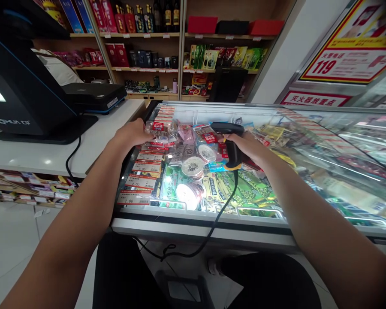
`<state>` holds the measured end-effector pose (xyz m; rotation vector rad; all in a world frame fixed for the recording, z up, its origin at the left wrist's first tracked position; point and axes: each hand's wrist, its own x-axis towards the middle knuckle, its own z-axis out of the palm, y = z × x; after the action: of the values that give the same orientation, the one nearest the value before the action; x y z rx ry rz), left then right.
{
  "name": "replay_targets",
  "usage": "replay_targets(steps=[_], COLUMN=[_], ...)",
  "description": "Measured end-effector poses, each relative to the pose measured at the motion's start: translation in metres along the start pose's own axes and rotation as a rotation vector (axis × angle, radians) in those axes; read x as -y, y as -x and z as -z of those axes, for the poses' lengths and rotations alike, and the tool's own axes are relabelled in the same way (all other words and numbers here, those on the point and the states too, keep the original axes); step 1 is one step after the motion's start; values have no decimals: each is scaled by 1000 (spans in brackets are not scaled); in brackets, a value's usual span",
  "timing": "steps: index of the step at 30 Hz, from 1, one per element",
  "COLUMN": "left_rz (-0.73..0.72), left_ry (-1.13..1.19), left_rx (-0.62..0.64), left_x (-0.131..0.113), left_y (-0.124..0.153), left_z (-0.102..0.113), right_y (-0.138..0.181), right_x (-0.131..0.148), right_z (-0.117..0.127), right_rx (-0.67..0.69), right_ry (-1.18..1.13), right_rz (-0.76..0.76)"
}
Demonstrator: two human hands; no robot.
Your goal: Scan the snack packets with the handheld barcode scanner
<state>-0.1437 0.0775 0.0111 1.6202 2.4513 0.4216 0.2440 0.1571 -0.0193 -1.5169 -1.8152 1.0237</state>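
My left hand (pixel 133 132) grips the edge of a clear plastic packet (pixel 159 132) with a red label, above the left end of a glass-topped freezer (pixel 212 221). My right hand (pixel 246 143) is closed around a black barcode scanner (pixel 232 148), whose black cable (pixel 214 223) hangs over the freezer's front edge. Close to the right fingertips is another red-labelled packet (pixel 207 134); whether they touch it I cannot tell. Below the hands lie round lidded tubs (pixel 193 166) and green ice-cream packs (pixel 249 185). Orange-and-white price tags (pixel 143 166) line the freezer's left side.
A white counter (pixel 98 141) on the left carries a black checkout machine (pixel 35 86). Shelves (pixel 141 36) with bottles and boxes stand behind. A black box-like object (pixel 229 83) rises past the freezer's far edge. My knees are against the freezer's front side.
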Motion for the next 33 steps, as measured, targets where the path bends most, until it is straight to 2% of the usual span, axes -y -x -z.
replay_targets(steps=[3,4,6,8,9,11,14,17,22,26,29,33], left_rz=[-4,-58,-274,-553,-681,-803,-822,-818,-796,-766,-791,-800], left_ry=[-231,-256,-248,-178,-121,-68,-71,-59,-133,-130,-35,281], left_rx=[-148,-193,-255,-179,-84,65,166,150,182,195,76,-256], left_x=[-19,-27,-44,-59,-65,-75,-86,-95,-103,-100,-95,-89], left_y=[18,25,39,51,55,60,58,51,50,55,56,50], left_z=[-2,-5,-16,-32,-42,-63,-90,-102,-103,-101,-100,-89], right_y=[1,1,0,1,1,4,9,12,9,8,8,9], right_x=[3,4,5,6,7,9,13,15,13,12,14,22], right_z=[0,0,1,1,1,1,-1,-4,-6,-6,-5,-2], right_rx=[-7,-14,-19,-14,-5,8,50,62,34,-4,-29,-66], right_ry=[76,100,145,195,215,241,224,209,145,83,-52,-307], right_rz=[-39,-50,-56,-47,-38,-30,-28,-20,-31,-53,-55,22])
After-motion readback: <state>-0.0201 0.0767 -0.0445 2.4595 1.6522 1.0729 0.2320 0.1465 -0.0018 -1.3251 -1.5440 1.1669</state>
